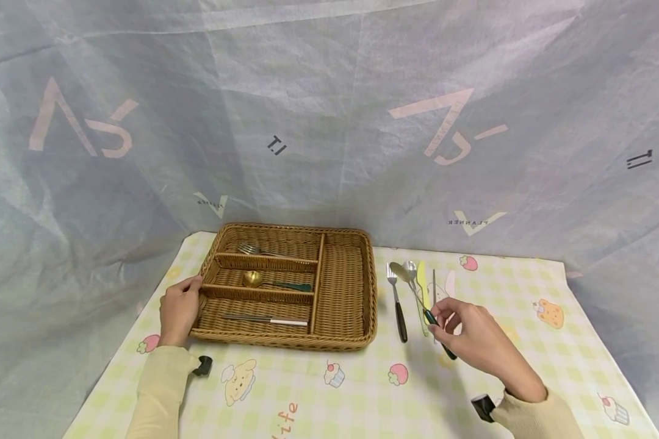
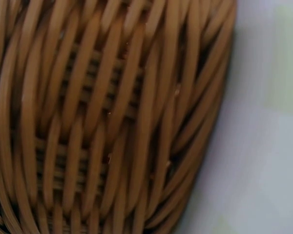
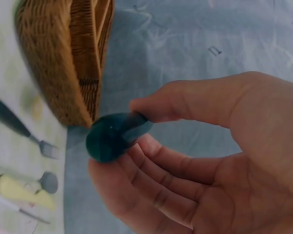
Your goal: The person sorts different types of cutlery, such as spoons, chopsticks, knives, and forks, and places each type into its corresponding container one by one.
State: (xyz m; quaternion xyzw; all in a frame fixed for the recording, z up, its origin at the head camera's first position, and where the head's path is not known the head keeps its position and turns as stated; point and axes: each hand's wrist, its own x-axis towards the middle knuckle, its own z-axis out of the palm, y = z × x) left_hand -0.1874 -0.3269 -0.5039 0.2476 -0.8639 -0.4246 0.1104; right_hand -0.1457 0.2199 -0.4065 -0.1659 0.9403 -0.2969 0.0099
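Observation:
My right hand (image 1: 475, 334) pinches the dark green handle of a metal spoon (image 1: 399, 271) between thumb and fingers, its bowl pointing away from me. In the right wrist view the rounded green handle end (image 3: 105, 141) faces the camera. A wicker cutlery basket (image 1: 343, 286) stands to the left, and my left hand (image 1: 178, 311) grips its left rim. Only close weave of the basket (image 2: 102, 107) fills the left wrist view. Under and beside the held spoon lie a black-handled fork (image 1: 399, 317), another spoon (image 1: 410, 268) and a yellow knife (image 1: 423, 283).
Inside the basket, separate compartments hold a fork (image 1: 249, 249), a gold spoon (image 1: 252, 278) with a green handle, and white-ended chopsticks (image 1: 288, 321). A thin metal stick (image 1: 434, 283) lies right of the yellow knife. Grey cloth (image 1: 329, 122) hangs behind the patterned tablecloth (image 1: 362, 396).

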